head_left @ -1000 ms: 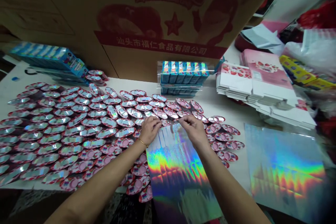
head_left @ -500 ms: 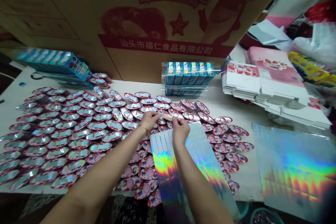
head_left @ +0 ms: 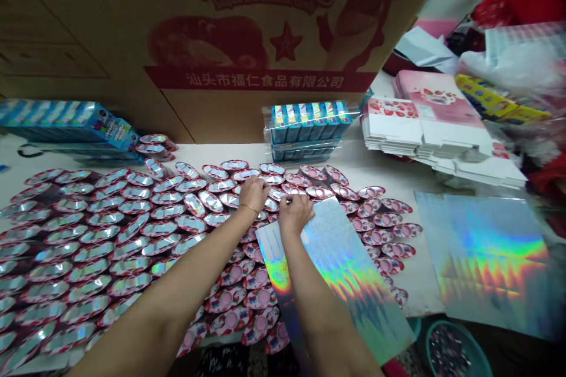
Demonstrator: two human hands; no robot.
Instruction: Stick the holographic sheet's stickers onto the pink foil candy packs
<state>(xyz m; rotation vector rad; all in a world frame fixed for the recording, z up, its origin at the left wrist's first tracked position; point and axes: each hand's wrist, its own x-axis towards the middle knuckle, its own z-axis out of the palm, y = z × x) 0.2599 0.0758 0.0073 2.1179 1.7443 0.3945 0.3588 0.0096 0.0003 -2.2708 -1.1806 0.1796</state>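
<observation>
Left hand (head_left: 254, 191) rests curled on red-rimmed oval foil cards (head_left: 163, 212) covering the worktop (head_left: 389, 174). Right hand (head_left: 295, 215), just beside it, is bunched at the far-left corner of the rainbow holographic sheet (head_left: 349, 271). The sheet's long axis runs back toward the person. Whether either hand is clamped cannot be told.

My right hand (head_left: 295, 213) has slid left along the top edge of the rainbow holographic foil sheet (head_left: 345, 259), from its middle toward its left corner, baring the sheet's upper right part. My left hand (head_left: 253, 193) has moved off that edge, up onto the silver-and-red oval foil cut-outs (head_left: 132, 230). The hands now sit closer together. A round teal basin (head_left: 451, 353) has come into view at the lower right.
</observation>
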